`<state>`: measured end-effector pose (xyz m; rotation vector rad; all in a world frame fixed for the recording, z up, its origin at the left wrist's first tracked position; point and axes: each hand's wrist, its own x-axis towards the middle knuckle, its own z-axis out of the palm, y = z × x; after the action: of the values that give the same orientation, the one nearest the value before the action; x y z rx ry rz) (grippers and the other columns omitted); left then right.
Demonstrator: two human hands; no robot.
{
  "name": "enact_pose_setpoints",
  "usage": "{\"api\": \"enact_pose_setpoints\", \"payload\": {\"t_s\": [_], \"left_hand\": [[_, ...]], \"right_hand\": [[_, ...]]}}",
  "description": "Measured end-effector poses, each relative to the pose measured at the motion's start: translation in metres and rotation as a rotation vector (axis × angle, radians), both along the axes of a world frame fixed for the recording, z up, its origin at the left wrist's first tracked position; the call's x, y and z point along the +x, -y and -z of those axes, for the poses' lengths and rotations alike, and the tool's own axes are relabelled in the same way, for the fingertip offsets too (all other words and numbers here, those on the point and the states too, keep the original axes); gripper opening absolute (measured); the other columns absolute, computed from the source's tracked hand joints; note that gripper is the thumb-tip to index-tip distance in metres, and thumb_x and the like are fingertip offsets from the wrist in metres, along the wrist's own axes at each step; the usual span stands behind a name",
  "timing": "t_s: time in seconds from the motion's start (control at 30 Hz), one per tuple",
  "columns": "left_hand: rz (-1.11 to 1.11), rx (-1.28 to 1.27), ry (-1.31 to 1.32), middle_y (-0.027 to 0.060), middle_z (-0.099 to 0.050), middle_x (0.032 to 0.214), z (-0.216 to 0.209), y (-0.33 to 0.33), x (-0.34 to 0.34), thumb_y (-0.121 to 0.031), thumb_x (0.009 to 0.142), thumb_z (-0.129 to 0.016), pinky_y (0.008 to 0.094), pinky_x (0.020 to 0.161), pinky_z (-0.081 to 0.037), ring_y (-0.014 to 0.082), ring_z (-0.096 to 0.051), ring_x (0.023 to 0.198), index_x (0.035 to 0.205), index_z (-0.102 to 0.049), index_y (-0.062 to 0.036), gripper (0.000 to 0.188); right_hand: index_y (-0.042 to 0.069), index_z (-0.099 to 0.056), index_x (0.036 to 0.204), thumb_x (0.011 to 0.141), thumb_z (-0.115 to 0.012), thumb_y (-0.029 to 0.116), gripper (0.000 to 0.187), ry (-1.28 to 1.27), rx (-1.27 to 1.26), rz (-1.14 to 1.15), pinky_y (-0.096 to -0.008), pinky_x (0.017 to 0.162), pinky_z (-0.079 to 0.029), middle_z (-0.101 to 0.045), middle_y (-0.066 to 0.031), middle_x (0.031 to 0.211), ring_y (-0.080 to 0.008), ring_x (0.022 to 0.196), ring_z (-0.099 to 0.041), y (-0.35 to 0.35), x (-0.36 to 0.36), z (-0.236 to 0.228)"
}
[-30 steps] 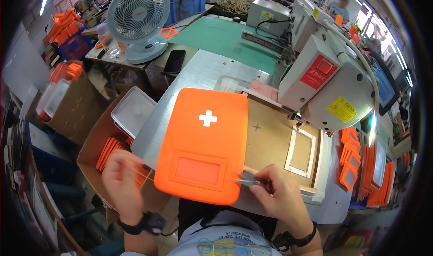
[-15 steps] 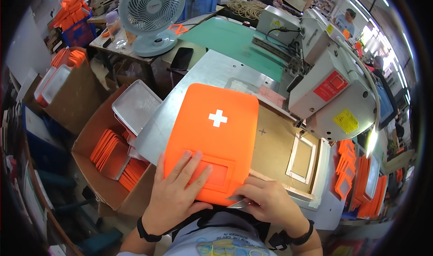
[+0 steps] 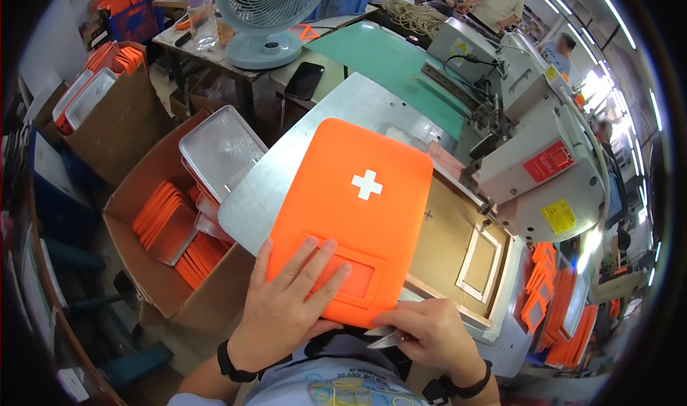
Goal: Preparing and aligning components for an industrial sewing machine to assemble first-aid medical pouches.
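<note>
A bright orange first-aid case shell (image 3: 343,220) with a white cross (image 3: 366,184) and a framed rectangular window (image 3: 358,281) lies tilted in front of me, over the metal work plate. My left hand (image 3: 290,299) rests on its lower left part with fingers spread flat, some over the window, the thumb by the near edge. At the near right corner my right hand (image 3: 433,334) is closed around small scissors (image 3: 386,340). Their two pointed blades stand apart, close to the shell's edge; the handles are hidden in the hand.
A grey machine (image 3: 544,184) stands at the right, beside a tan board (image 3: 447,245) with a white frame (image 3: 478,266). Left is a cardboard box (image 3: 168,295) of orange pieces. A phone (image 3: 305,81) and fan (image 3: 270,20) are farther back. More orange pieces (image 3: 565,327) stack at the right.
The camera view has shifted, so the surroundings sit differently. The scissor blades show farther apart at the corner. My left hand keeps its place on the shell.
</note>
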<state>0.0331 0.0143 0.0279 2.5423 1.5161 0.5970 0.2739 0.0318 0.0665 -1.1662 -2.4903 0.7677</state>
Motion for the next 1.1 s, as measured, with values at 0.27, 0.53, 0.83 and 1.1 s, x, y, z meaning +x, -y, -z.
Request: {"api": "enact_pose_setpoints", "payload": {"t_s": [0.27, 0.53, 0.83, 1.1], "left_hand": [[-0.003, -0.009, 0.027, 0.0138, -0.044, 0.143, 0.001, 0.000, 0.001, -0.048, 0.068, -0.073, 0.0628, 0.108, -0.021, 0.0315, -0.041, 0.133, 0.130, -0.057, -0.0142, 0.073], [-0.004, -0.006, 0.039, 0.0133, -0.044, 0.143, 0.002, -0.001, 0.001, -0.047, 0.067, -0.074, 0.0627, 0.108, -0.021, 0.0310, -0.041, 0.133, 0.129, -0.057, -0.0138, 0.072], [0.000, -0.001, 0.056, 0.0128, -0.044, 0.143, 0.002, -0.001, 0.000, -0.048, 0.068, -0.074, 0.0624, 0.109, -0.020, 0.0307, -0.041, 0.133, 0.129, -0.057, -0.0146, 0.072], [-0.006, -0.007, 0.045, 0.0129, -0.044, 0.144, 0.001, 0.000, 0.000, -0.047, 0.067, -0.075, 0.0627, 0.109, -0.020, 0.0307, -0.041, 0.134, 0.130, -0.057, -0.0145, 0.074]], "right_hand": [[0.002, -0.062, 0.081, 0.070, -0.074, 0.001, 0.016, -0.035, -0.079, 0.270, -0.0315, 0.052, -0.048, -0.056, -0.0069, 0.075, -0.0207, 0.061, -0.060, -0.011, -0.025, -0.006], [0.003, -0.059, 0.083, 0.070, -0.072, 0.004, 0.019, 0.071, -0.035, 0.147, -0.0345, 0.055, -0.049, -0.057, -0.0080, 0.077, -0.0245, 0.064, -0.061, -0.020, -0.029, -0.005], [0.001, -0.058, 0.075, 0.071, -0.067, -0.005, 0.011, -0.442, -0.483, 0.039, -0.0228, 0.049, -0.036, -0.055, -0.0044, 0.073, -0.0119, 0.058, -0.051, -0.010, 0.007, -0.008], [0.002, -0.061, 0.081, 0.073, -0.074, 0.000, 0.015, -0.070, -0.107, 0.244, -0.0252, 0.050, -0.042, -0.056, -0.0056, 0.076, -0.0140, 0.056, -0.054, -0.012, -0.022, -0.006]]}}
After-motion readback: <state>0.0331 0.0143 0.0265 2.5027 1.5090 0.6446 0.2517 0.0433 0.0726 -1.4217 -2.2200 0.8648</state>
